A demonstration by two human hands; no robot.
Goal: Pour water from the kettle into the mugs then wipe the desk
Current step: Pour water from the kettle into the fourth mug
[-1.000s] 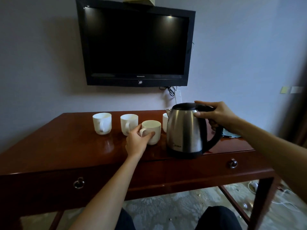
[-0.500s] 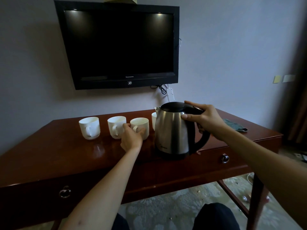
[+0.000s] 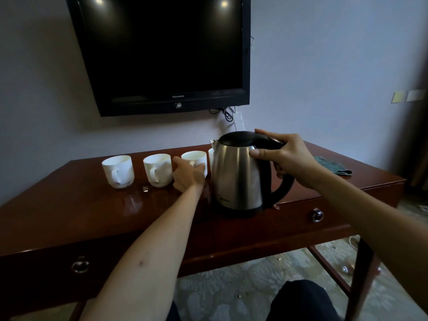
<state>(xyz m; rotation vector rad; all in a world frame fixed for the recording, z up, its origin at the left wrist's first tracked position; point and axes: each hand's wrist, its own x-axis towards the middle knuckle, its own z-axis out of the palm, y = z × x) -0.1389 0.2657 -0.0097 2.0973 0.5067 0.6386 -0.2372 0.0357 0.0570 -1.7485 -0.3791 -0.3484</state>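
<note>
A steel kettle (image 3: 238,174) with a black lid and handle stands on the dark wooden desk (image 3: 69,212). My right hand (image 3: 284,156) grips the top of its handle, thumb on the steel side. White mugs stand in a row behind: a left mug (image 3: 118,171), a middle mug (image 3: 158,169) and a third mug (image 3: 194,159). A fourth mug (image 3: 210,156) is mostly hidden behind the kettle. My left hand (image 3: 188,176) holds the third mug by its near side, fingers round it. A green cloth (image 3: 333,165) lies at the desk's far right.
A black television (image 3: 162,52) hangs on the wall above the desk, with cables and a socket strip (image 3: 238,119) below its right corner. A small round object (image 3: 145,188) lies in front of the mugs. The desk front has two drawers with ring pulls (image 3: 317,215).
My left hand has pushed the third mug back into the row beside the kettle. My right hand keeps its grip on the kettle handle. The camera has moved nearer.
</note>
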